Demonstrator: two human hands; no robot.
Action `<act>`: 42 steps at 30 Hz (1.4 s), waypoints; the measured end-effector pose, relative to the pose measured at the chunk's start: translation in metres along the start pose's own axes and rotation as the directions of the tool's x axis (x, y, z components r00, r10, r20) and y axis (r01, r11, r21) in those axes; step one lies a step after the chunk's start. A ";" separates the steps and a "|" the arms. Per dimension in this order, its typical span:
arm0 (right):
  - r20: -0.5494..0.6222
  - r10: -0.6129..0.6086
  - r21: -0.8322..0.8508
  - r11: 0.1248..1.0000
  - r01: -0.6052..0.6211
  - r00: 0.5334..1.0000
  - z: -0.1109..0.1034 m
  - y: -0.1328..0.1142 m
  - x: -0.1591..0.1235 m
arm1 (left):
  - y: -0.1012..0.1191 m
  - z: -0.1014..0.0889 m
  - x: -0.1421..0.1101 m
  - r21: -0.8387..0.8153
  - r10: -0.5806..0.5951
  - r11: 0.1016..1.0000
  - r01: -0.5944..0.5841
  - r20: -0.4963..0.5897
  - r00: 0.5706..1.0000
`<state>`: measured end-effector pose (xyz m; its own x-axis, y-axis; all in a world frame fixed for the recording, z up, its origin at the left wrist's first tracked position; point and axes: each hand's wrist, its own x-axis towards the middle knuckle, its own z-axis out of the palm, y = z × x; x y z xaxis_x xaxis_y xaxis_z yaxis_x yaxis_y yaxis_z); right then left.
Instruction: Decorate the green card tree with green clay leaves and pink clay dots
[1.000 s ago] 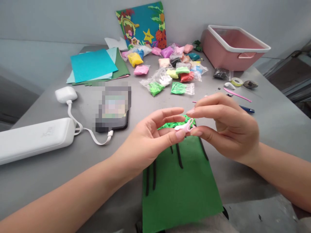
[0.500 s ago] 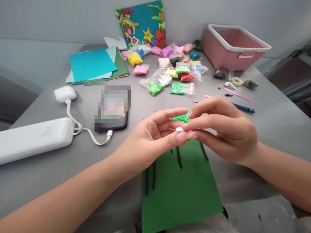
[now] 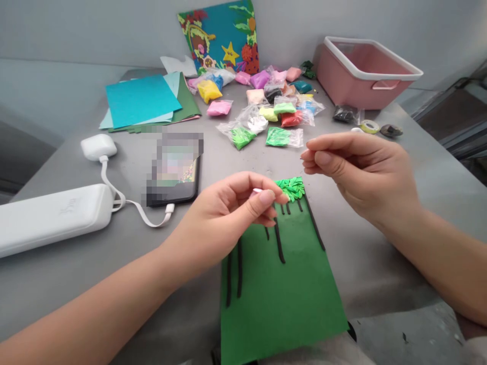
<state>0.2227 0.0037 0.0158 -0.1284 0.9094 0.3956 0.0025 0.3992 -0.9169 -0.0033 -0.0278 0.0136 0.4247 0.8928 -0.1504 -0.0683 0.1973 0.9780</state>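
My left hand (image 3: 243,208) is closed over the green board, a small white piece of clay (image 3: 257,191) showing between its thumb and curled fingers. Most of that piece is hidden by the fingers. My right hand (image 3: 365,172) is raised to the right, apart from the left, its thumb and fingertips pressed together. Whatever it pinches, if anything, is too small to make out. Below both hands, a dark green board (image 3: 285,294) leans at the table's front edge. Black clay strips (image 3: 279,241) run down it, and bright green clay leaves (image 3: 292,188) cover its top.
Several bags of coloured clay (image 3: 281,137) lie mid-table, before a decorated sea picture (image 3: 224,38). A pink basket (image 3: 350,76) stands back right. To the left are coloured sheets (image 3: 142,101), a phone (image 3: 177,170) and a cabled white power bank (image 3: 57,218).
My hands have come apart: the right has moved up and to the right, away from the white clay. The left keeps the clay and has shifted slightly left, uncovering the board's green leaves.
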 end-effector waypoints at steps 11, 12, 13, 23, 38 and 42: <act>0.075 0.167 0.030 0.985 -0.169 0.983 0.002 0.007 -0.001 | 0.000 -0.016 -0.011 0.816 0.159 0.160 -0.555 0.534 0.831; 0.078 0.187 0.020 0.982 -0.190 0.979 0.003 0.007 -0.001 | -0.003 -0.017 -0.009 0.821 0.154 0.140 -0.554 0.534 0.831; 0.086 0.199 0.008 0.980 -0.201 0.976 0.003 0.007 -0.001 | -0.006 -0.016 -0.008 0.824 0.159 0.135 -0.550 0.529 0.833; 0.124 0.177 -0.085 0.982 -0.167 0.976 0.002 0.011 -0.003 | -0.025 -0.003 -0.003 0.874 0.248 0.092 -0.478 0.444 0.861; 0.448 -0.434 -0.383 0.696 0.607 0.781 0.002 0.000 -0.011 | -0.001 0.003 -0.001 -0.071 -0.051 0.996 0.051 0.005 0.999; 0.454 -0.445 -0.367 0.696 0.617 0.772 0.003 -0.001 -0.013 | -0.004 0.000 -0.002 -0.176 -0.057 0.983 0.062 0.034 0.998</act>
<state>0.2213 -0.0090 0.0114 -0.5502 0.4715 0.6892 0.2866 0.8818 -0.3745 -0.0037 -0.0301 0.0098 0.4581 0.8660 -0.2006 -0.1995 0.3200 0.9262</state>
